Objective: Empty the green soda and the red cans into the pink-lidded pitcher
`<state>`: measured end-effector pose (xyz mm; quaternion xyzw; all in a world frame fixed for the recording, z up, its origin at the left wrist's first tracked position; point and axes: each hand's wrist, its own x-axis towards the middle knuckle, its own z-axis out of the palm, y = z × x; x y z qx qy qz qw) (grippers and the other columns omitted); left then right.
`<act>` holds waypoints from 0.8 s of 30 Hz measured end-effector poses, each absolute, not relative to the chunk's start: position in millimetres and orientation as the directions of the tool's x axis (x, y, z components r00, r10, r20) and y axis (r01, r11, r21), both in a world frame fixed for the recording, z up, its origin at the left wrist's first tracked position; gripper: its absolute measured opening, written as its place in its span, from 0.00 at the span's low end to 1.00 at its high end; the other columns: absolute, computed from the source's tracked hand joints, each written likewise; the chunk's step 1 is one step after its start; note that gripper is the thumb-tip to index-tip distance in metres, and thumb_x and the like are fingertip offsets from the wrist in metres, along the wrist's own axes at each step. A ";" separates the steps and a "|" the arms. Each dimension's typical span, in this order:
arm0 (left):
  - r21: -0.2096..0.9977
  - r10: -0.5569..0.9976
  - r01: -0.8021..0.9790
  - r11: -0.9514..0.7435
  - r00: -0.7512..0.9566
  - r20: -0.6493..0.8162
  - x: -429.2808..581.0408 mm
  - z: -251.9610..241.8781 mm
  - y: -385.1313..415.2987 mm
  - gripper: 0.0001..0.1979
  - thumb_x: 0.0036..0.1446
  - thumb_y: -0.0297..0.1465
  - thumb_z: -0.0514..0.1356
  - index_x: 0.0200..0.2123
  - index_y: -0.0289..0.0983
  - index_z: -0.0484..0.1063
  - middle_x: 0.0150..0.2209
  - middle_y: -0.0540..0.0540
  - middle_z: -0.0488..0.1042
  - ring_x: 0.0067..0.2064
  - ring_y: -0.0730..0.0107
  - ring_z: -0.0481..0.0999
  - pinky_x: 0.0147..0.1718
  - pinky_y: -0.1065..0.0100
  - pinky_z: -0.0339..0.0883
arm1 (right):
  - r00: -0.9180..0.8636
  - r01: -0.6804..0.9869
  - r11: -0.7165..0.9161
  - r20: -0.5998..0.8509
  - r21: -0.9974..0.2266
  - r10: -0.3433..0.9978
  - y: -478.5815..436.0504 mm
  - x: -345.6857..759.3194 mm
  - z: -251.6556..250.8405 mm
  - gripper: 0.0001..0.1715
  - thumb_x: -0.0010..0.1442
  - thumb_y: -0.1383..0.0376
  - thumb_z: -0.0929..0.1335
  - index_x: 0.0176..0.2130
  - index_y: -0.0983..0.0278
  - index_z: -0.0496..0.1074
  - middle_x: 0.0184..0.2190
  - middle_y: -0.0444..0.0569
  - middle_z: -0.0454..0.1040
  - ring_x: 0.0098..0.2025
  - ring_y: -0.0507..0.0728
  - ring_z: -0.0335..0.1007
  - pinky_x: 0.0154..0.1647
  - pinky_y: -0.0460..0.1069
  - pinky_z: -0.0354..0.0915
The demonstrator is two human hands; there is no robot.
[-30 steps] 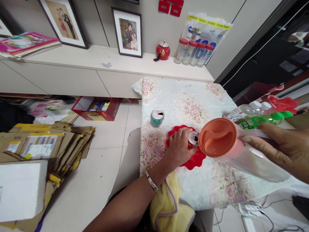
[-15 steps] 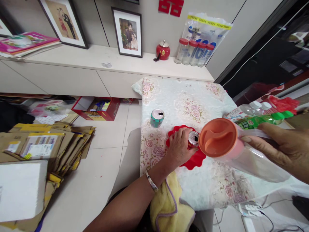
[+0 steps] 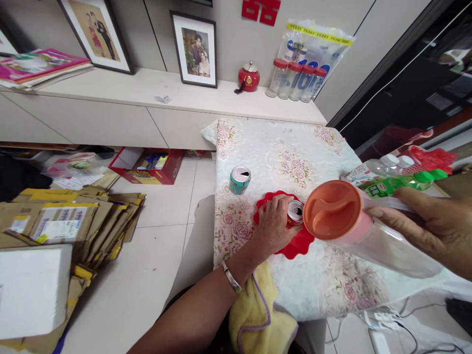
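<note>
My left hand [image 3: 273, 221] is wrapped round a red drink can [image 3: 295, 212], its opened top facing up, over a red scalloped tray [image 3: 295, 248]. In my right hand [image 3: 435, 228] is the handle of a clear plastic pitcher [image 3: 391, 248], which tilts to the left. Its orange lid [image 3: 334, 209] is right beside the can's top; I cannot tell whether they touch or whether liquid flows. A green can [image 3: 240, 180], also opened, stands upright on the flowered tablecloth [image 3: 265, 147]. Below my left wrist lies a yellow cloth [image 3: 258, 314] with purple edging.
Bottles with green caps [image 3: 416, 182] are at the table's right side. Behind the table, a white cabinet [image 3: 191, 105] bears framed photos, a red jar [image 3: 249, 78] and several glass jars [image 3: 295, 81]. Flattened cardboard [image 3: 110, 221] and a red box [image 3: 162, 172] are on the floor.
</note>
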<state>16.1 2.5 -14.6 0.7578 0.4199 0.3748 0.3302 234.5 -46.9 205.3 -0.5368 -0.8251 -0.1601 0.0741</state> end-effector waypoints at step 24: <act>0.813 0.884 0.397 -0.426 0.376 0.279 15.5 -14.7 2.8 0.36 0.61 0.41 0.75 0.65 0.45 0.61 0.66 0.38 0.74 0.68 0.44 0.74 0.63 0.41 0.70 | -0.382 0.923 0.345 0.286 0.173 0.879 -45.3 233.8 204.3 0.36 0.74 0.36 0.59 0.26 0.56 0.62 0.12 0.38 0.58 0.10 0.55 0.59 0.14 0.50 0.51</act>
